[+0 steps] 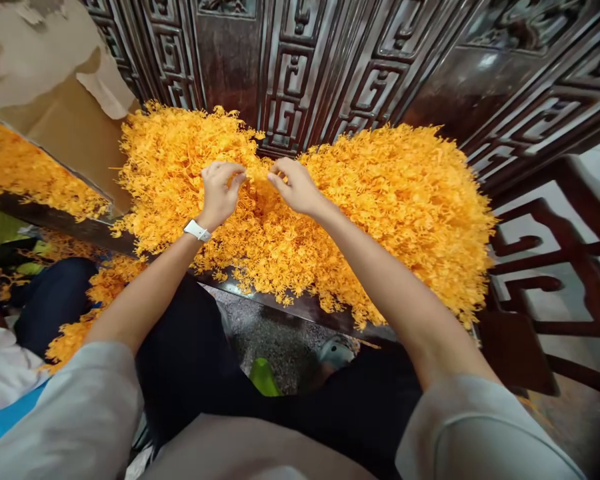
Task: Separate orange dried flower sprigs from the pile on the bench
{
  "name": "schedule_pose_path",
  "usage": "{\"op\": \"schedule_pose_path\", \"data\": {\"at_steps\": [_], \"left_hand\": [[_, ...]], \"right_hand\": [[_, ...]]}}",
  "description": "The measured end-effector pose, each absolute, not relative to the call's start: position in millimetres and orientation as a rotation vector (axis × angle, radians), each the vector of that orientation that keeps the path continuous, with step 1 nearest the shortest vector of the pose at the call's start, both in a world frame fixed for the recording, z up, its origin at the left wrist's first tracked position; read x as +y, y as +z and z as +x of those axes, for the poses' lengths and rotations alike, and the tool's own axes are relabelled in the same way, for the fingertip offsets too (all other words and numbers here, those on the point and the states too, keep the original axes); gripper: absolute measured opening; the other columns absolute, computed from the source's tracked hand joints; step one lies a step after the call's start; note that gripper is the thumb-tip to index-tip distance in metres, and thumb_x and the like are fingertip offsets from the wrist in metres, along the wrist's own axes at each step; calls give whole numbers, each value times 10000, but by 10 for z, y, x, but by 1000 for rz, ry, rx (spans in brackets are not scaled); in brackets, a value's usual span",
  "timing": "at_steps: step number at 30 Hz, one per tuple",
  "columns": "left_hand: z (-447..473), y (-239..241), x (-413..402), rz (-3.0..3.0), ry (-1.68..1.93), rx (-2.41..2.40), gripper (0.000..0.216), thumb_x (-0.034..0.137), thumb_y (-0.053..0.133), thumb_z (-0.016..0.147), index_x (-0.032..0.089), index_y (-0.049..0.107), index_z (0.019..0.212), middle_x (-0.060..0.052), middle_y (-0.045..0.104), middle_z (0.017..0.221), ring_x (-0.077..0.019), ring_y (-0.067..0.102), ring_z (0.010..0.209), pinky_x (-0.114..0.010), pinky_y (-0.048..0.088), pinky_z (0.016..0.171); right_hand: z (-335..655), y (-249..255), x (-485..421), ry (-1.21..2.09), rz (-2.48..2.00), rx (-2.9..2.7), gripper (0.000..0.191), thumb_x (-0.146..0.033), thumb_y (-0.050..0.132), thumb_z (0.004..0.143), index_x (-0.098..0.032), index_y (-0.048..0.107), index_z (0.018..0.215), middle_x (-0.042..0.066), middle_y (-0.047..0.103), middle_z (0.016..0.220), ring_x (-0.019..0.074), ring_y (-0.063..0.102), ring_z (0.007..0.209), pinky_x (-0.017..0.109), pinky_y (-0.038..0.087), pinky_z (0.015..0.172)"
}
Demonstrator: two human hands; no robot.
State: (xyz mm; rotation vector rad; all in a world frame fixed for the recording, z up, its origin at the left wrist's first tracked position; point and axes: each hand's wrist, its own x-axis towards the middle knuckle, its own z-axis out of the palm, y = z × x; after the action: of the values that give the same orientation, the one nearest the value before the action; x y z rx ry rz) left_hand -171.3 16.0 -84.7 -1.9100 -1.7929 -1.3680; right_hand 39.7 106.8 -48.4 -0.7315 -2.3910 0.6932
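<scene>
- Two narrow pinches face each other across a slim gap over the flowers (400,213): your left hand (223,190) at 9 o'clock of it, your right hand (294,187) at 3.
- Each of your thumbs curls close to its forefinger; whether either pinch holds a thin strand, I cannot tell.
- Your flowers lie under and around both hands, one orange mass along the bench (305,308), its long axis running from 9 to just past 3, roughly in line with your fingertips.
- At 12 o'clock, just beyond that gap, the mass dips between two humps; neither of your hands looks clearly nearer to the dip.
- Your hands and forearms hide the flowers beneath; most of the bench top is covered.
- Orange against orange makes anything between your fingertips hard to make out.
- Cut off at your left: the cardboard (70,127) between 9 and 10, another person's clothing (5,367) at 8.
</scene>
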Motion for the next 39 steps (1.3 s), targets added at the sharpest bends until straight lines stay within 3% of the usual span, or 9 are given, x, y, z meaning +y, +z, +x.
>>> {"op": "schedule_pose_path", "data": {"at_steps": [5, 10, 13, 18, 23, 26, 31, 34, 39], "left_hand": [[-1709, -820, 152, -1897, -1560, -1744, 316, 521, 531, 1047, 256, 701, 1075, -100, 738, 1070, -273, 683, 1070, -500, 542, 983], [-1696, -748, 101, -1921, -1628, -1697, 361, 572, 505, 1046, 262, 690, 1050, -92, 748, 1036, -244, 711, 1008, -448, 590, 923], [-1672, -718, 56, -1944, -1559, -1692, 329, 536, 519, 1048, 267, 706, 1016, -83, 767, 1029, -245, 714, 1013, -452, 587, 937], [-1530, -727, -6, -2083, -1504, -1573, 249, 393, 547, 1046, 248, 747, 1015, -80, 790, 1012, -240, 710, 1002, -455, 567, 943], [-1472, -770, 24, -2219, -1330, -1502, 276, 421, 526, 1059, 268, 744, 1131, -75, 793, 1160, -257, 692, 1150, -482, 513, 1044], [-1567, -806, 105, -2176, -1252, -1606, 509, 596, 593, 994, 258, 638, 1372, -138, 684, 1433, -320, 600, 1364, -528, 423, 1163], [-1849, -936, 278, -2094, -1071, -1826, 980, 839, 651, 804, 247, 458, 1561, -215, 496, 1627, -423, 445, 1507, -610, 329, 1200], [-1949, -1014, 340, -2055, -1101, -1855, 1054, 865, 633, 792, 219, 409, 1594, -230, 460, 1649, -422, 436, 1512, -602, 326, 1197], [-1954, -1073, 390, -2074, -1103, -1840, 998, 872, 648, 770, 255, 495, 1539, -198, 543, 1591, -428, 489, 1441, -606, 327, 1181]], "right_hand": [[358, -395, 980, 1078, -598, -2136, 283, -488, 483, 1070, -257, 437, 912, 77, 631, 1102, 236, 600, 1128, 421, 489, 1026], [276, -333, 861, 1290, -518, -2009, 339, -584, 493, 1044, -263, 426, 956, 37, 611, 912, 214, 631, 939, 456, 529, 957], [277, -290, 832, 1242, -557, -1951, 369, -626, 529, 1014, -265, 460, 990, 49, 610, 1018, 204, 623, 975, 421, 551, 926], [305, -282, 742, 1331, -700, -1944, 410, -555, 607, 988, -278, 452, 1246, 91, 617, 1234, 194, 648, 995, 353, 588, 824], [396, -361, 755, 1198, -744, -1946, 196, -386, 661, 933, -223, 575, 1001, 56, 659, 981, 180, 617, 830, 366, 569, 792], [515, -379, 770, 1103, -815, -1909, 175, -376, 668, 908, -231, 570, 905, 31, 619, 820, 188, 596, 769, 378, 539, 755], [813, -327, 637, 1140, -832, -1827, 291, -487, 705, 871, -233, 564, 874, 51, 632, 871, 189, 601, 778, 372, 541, 717], [1041, -259, 525, 1144, -819, -1744, 275, -455, 735, 840, -229, 582, 873, 44, 631, 853, 178, 592, 750, 365, 548, 702], [1383, -201, 387, 1178, -861, -1624, 184, -341, 727, 828, -234, 586, 880, 28, 621, 824, 160, 567, 690, 355, 540, 663]]}}
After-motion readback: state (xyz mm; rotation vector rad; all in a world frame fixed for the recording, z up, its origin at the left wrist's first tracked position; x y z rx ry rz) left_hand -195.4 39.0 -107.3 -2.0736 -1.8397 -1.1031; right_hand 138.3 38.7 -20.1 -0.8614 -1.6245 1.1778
